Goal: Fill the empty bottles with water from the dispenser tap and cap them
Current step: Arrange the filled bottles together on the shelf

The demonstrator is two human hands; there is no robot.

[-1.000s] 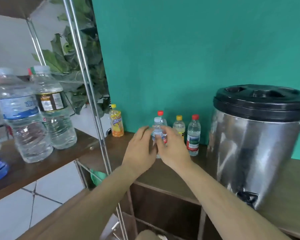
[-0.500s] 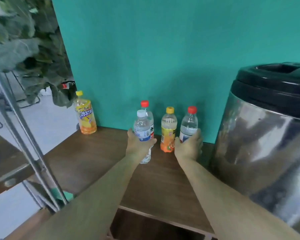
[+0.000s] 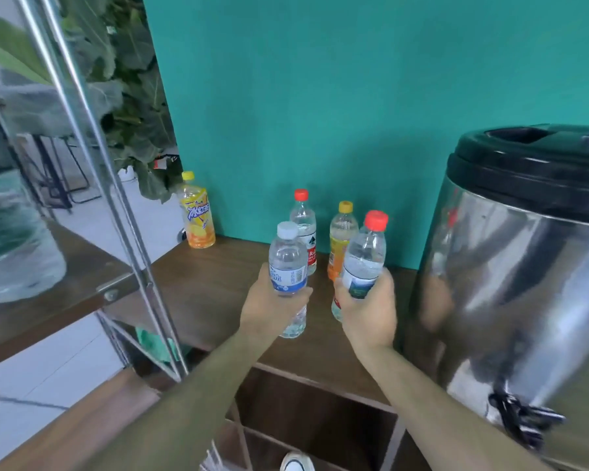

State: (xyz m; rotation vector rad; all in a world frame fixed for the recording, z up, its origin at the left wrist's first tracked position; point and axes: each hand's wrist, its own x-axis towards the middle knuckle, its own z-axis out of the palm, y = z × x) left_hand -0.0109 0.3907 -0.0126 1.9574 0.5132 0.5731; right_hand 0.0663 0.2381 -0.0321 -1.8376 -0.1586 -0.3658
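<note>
My left hand (image 3: 269,307) grips a clear white-capped bottle (image 3: 288,263) with a blue label, held upright above the wooden counter (image 3: 218,283). My right hand (image 3: 368,311) grips a clear red-capped bottle (image 3: 366,256), tilted slightly and lifted off the counter. Behind them stand a red-capped bottle (image 3: 303,226) and a yellow-capped orange-label bottle (image 3: 342,232) against the teal wall. The steel water dispenser (image 3: 524,266) with a black lid stands at the right; its black tap (image 3: 521,416) is low on the front.
A yellow drink bottle (image 3: 196,212) stands at the counter's far left corner. A metal-framed shelf (image 3: 82,164) on the left holds a large blurred water bottle (image 3: 11,239). Open cubbies (image 3: 320,419) lie below the counter. A plant (image 3: 133,96) hangs behind the shelf.
My right hand has closed round the red-capped bottle and lifted it toward me. My left hand has raised the white-capped bottle. The view has moved closer to the counter.
</note>
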